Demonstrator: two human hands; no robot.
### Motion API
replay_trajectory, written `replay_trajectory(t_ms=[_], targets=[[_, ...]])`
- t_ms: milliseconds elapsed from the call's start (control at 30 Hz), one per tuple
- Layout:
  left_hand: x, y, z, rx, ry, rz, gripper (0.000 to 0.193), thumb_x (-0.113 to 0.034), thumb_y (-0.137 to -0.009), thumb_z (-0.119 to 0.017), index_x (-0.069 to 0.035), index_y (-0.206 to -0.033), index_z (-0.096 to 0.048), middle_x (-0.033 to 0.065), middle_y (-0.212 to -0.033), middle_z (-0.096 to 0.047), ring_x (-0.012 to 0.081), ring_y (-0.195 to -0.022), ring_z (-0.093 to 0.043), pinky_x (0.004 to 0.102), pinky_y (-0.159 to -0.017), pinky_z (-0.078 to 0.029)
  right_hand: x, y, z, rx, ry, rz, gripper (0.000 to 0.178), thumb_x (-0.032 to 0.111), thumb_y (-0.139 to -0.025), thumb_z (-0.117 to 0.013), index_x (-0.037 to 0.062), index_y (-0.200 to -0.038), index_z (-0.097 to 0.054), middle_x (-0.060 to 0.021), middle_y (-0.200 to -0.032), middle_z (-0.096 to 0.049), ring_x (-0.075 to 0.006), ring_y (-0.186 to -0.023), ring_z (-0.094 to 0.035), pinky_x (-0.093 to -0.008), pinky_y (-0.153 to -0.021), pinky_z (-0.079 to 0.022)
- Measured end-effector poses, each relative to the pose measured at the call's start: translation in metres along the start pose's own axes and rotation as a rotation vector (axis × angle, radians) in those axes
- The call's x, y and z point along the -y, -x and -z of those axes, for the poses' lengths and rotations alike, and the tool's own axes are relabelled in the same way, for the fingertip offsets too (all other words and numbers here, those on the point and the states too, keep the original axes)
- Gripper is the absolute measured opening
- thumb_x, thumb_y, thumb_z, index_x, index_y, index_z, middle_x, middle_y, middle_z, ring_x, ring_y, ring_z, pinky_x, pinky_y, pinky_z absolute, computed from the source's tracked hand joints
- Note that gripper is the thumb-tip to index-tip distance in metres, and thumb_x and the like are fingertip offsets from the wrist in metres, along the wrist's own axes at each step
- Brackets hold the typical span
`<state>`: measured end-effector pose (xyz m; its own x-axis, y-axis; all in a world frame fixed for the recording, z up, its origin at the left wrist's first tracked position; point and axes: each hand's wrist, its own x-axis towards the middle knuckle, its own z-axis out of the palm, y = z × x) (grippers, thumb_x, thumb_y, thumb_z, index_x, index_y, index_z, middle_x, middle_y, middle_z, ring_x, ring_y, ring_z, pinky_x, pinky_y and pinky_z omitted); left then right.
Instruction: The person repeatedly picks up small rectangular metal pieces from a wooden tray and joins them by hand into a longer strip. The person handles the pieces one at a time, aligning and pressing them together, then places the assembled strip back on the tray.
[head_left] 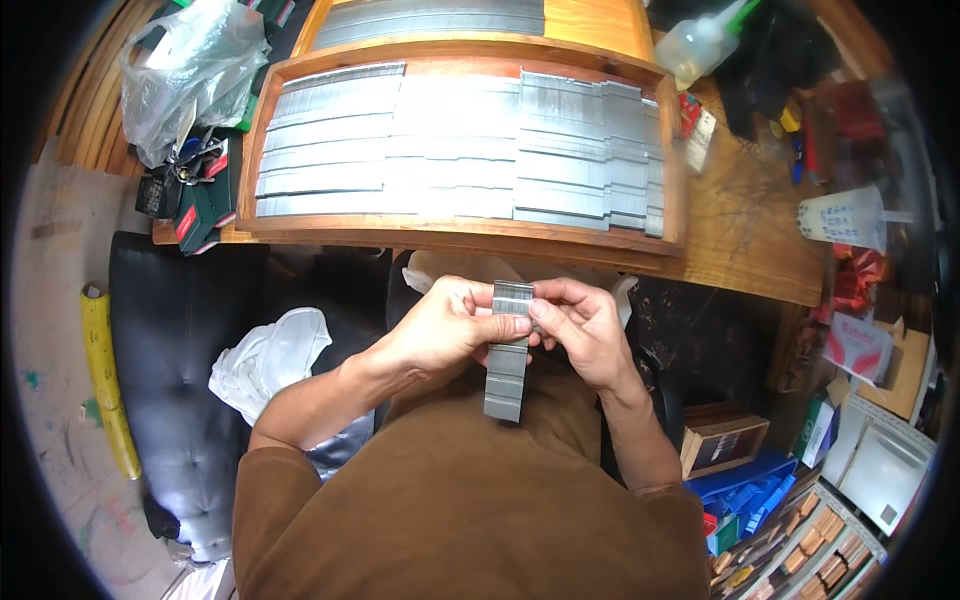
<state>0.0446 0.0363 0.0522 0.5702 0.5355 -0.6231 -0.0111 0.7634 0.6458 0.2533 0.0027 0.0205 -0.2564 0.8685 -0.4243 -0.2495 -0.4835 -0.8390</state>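
Observation:
In front of my chest, both hands hold a narrow stack of thin grey metal strips (504,385). My left hand (447,322) is closed on the stack's left side, its thumb lying across the front face. From the other side my right hand (592,332) pinches the upper part, thumb and fingers near the right edge. The stack's lower end hangs below my fingers. Beyond my hands, a wooden tray (460,233) on the table is filled with rows of similar grey metal strips (450,135).
A second wooden tray (600,28) sits behind the first. At the table's left are a clear plastic bag (190,70) and keys (200,155). A squeeze bottle (700,48) and a plastic cup (842,218) stand on the right. A black padded seat (190,370) is at my left.

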Motion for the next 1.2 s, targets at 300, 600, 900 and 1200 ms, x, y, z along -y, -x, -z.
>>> replay_trajectory(t_ms=[300,600,900,1200], targets=[[0.005,-0.017,0.024,-0.019,-0.009,-0.040,0.022,-0.021,-0.095,-0.074,-0.004,-0.108,-0.073,0.0059,-0.095,-0.077,0.0132,-0.083,-0.075,0.0226,-0.061,-0.056,-0.018,-0.028,-0.009,-0.106,-0.095,-0.049,0.022,0.011,-0.093,-0.074,-0.0053,-0.108,-0.071,-0.0051,-0.081,-0.071,-0.0067,-0.066,-0.063,-0.0203,-0.057,-0.049],[0.015,-0.025,0.026,-0.029,-0.013,-0.113,0.017,-0.017,-0.098,-0.070,-0.005,-0.109,-0.072,0.0051,-0.093,-0.077,0.0107,-0.083,-0.073,0.0214,-0.061,-0.053,-0.027,-0.029,-0.021,-0.227,-0.101,0.056,0.016,0.007,-0.091,-0.075,-0.0053,-0.102,-0.074,-0.0049,-0.077,-0.070,-0.0074,-0.060,-0.061,-0.0217,-0.052,-0.048],[0.009,-0.023,0.023,-0.049,-0.037,-0.117,0.017,-0.018,-0.096,-0.073,-0.003,-0.105,-0.073,0.0065,-0.090,-0.077,0.0119,-0.080,-0.073,0.0228,-0.063,-0.054,-0.026,-0.027,-0.017,-0.205,-0.131,0.062,0.014,0.004,-0.094,-0.071,-0.0079,-0.101,-0.072,-0.0099,-0.078,-0.070,-0.0114,-0.061,-0.064,-0.0245,-0.055,-0.054],[0.008,-0.022,0.026,-0.023,-0.042,-0.093,0.019,-0.019,-0.098,-0.071,-0.003,-0.108,-0.072,0.0055,-0.094,-0.077,0.0111,-0.083,-0.073,0.0227,-0.065,-0.056,-0.024,-0.027,-0.020,-0.207,-0.175,0.065,0.013,0.004,-0.095,-0.070,-0.0079,-0.100,-0.072,-0.0100,-0.077,-0.070,-0.0122,-0.061,-0.064,-0.0250,-0.054,-0.055]])
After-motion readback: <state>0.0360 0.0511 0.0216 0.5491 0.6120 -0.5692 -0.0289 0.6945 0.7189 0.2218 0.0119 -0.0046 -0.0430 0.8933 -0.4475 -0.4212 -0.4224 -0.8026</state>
